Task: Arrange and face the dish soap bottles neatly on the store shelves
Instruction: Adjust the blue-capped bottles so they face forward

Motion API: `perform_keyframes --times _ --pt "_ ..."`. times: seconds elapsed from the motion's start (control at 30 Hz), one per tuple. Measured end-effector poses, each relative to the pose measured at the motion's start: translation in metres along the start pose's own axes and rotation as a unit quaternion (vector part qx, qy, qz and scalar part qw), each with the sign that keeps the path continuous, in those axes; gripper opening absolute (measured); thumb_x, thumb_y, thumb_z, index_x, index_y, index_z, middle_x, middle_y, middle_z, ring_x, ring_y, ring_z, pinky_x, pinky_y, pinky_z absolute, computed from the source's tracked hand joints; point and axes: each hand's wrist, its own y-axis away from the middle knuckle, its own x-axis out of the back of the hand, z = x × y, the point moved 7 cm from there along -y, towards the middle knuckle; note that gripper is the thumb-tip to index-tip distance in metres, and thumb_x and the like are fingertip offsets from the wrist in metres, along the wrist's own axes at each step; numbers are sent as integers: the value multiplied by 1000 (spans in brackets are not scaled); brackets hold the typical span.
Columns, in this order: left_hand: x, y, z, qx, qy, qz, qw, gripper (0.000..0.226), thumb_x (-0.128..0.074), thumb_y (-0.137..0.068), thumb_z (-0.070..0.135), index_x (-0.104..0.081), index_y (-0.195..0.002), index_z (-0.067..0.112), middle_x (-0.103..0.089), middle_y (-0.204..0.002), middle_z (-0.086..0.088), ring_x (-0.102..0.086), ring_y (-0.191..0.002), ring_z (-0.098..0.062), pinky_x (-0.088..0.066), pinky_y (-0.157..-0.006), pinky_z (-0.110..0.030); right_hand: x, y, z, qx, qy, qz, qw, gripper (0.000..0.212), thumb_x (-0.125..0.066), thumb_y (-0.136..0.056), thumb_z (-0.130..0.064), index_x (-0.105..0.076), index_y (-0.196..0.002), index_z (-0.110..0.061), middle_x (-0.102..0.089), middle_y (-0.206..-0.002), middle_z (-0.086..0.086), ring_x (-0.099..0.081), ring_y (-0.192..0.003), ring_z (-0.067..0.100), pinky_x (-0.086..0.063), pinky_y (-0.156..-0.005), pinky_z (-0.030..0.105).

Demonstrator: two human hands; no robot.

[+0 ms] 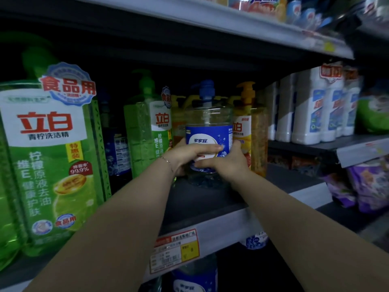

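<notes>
Gripping a clear, round-shouldered dish soap bottle [208,121] with a blue pump and glossy blue label, a person's left hand [189,153] curls its fingers across the label while the right hand [228,163] clasps the right side. The bottle is upright, far back on the dark shelf [200,203], between a ribbed green bottle [143,131] on the left and an amber-yellow bottle [252,131] on the right. Opaque white bottles [311,110] stand farther right.

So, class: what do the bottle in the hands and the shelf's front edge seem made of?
The bottle looks like clear glossy plastic: the pump tube shows through it. The shelf edge is a pale matte strip, plastic or painted metal, unclear which.
</notes>
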Motion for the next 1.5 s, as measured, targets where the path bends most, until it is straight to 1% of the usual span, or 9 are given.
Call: perform_keyframes --times 0.13,0.33,0.47,0.63,0.83,1.07,1.2,1.37,1.5 --pt "9 14 9 81 -188 -24 979 59 -89 -52 40 -65 -103 23 -72 -99 -2 -65 -102 -26 -48 -88 -41 0 -3 -4 -28 26 -65 997 108 -94 -13 -28 -53 -113 -22 -69 -99 -3 -67 -90 18 -58 -76 39" --pt "7 55 28 41 -174 -43 983 66 -91 -47 17 -62 -105 28 -72 -108 0 -64 -107 -25 -51 -93 -50 14 31 -31 1 31 -182 983 77 -92 -44 -1 -63 -113 -20 -74 -99 -3 -69 -93 15 -57 -80 35" --pt "6 90 39 -57 -82 47 994 95 -90 -38 -1 -51 -123 18 -71 -107 -1 -69 -96 -18 -58 -72 -35 33 62 -44 74 17 -135 988 93 -93 -42 -2 -50 -121 -23 -70 -103 -6 -68 -91 8 -56 -70 22" --pt "-4 128 58 -162 -198 84 963 101 -97 -24 21 -59 -118 13 -71 -108 5 -68 -100 -10 -57 -89 -38 53 104 -66 180 73 -86 977 108 -98 -34 -16 -42 -126 -32 -62 -112 -19 -60 -102 -3 -53 -84 22" --pt "-37 173 86 -263 -230 78 934 107 -95 -25 37 -56 -122 15 -67 -117 6 -63 -109 -11 -53 -95 -41 90 147 -88 242 95 -54 964 106 -97 -38 -20 -43 -129 -24 -59 -103 -29 -55 -92 -21 -49 -74 6" --pt "-90 202 83 -288 -196 67 935 108 -96 -29 30 -53 -127 14 -64 -119 9 -60 -110 -3 -50 -90 -15 138 182 -86 261 132 -54 955 109 -96 -35 -30 -46 -131 -17 -60 -113 -26 -55 -106 -13 -46 -85 10" --pt "-114 206 46 -283 -149 55 946 107 -97 -29 34 -56 -124 8 -67 -119 2 -63 -111 -8 -53 -94 -30 158 200 -58 246 161 -65 954 109 -97 -35 -27 -50 -132 -14 -60 -111 -34 -54 -109 -13 -43 -85 8" --pt "-141 207 -27 -224 -69 23 972 91 -89 -47 -12 -50 -129 -6 -65 -123 -11 -65 -111 -15 -54 -86 -23 169 208 6 167 152 -108 968 96 -96 -41 -15 -52 -127 -14 -65 -108 -30 -61 -105 -6 -51 -83 15" --pt "-158 208 -80 -196 -5 22 980 78 -75 -62 -25 -46 -132 -4 -63 -117 3 -65 -100 3 -52 -78 -12 165 209 57 113 167 -111 973 86 -96 -44 -25 -57 -121 -26 -65 -109 -29 -59 -106 -7 -52 -87 20"
